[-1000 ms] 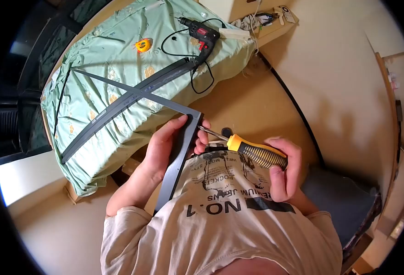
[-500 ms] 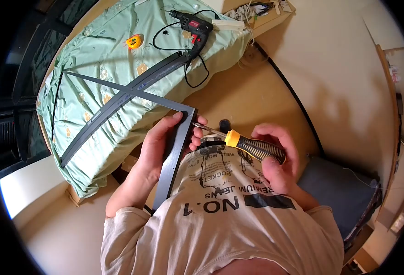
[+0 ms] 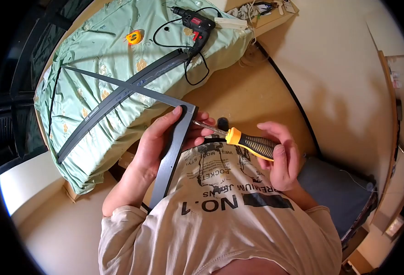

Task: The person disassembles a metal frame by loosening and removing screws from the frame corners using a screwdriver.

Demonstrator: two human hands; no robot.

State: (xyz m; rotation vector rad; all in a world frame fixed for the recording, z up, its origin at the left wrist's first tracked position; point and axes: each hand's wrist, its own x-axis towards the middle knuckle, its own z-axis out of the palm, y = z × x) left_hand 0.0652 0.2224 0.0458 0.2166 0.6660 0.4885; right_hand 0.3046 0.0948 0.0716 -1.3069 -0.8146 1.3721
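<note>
My left hand (image 3: 158, 135) grips a dark grey metal frame (image 3: 176, 146) close to its corner, thumb on the upper face and fingers round the far side. One long bar of that frame reaches away over the bed; the other runs back against my shirt. My right hand (image 3: 282, 156) has its fingers round the handle of a yellow and black screwdriver (image 3: 252, 144). The shaft points left, and its tip meets the outer side of the frame near the corner, beside my left fingertips. Whether a screw sits at the tip is too small to tell.
A green flowered sheet (image 3: 114, 146) covers the surface ahead. On it lie a corded drill (image 3: 197, 25), a yellow tape measure (image 3: 134, 37) and another long grey bar (image 3: 105, 107). A dark grey padded seat (image 3: 337, 197) stands at the right.
My right hand has shifted its hold on the screwdriver handle, the thumb now raised along its end. My left fingers have stretched out near the tip. The frame stays nearly in place.
</note>
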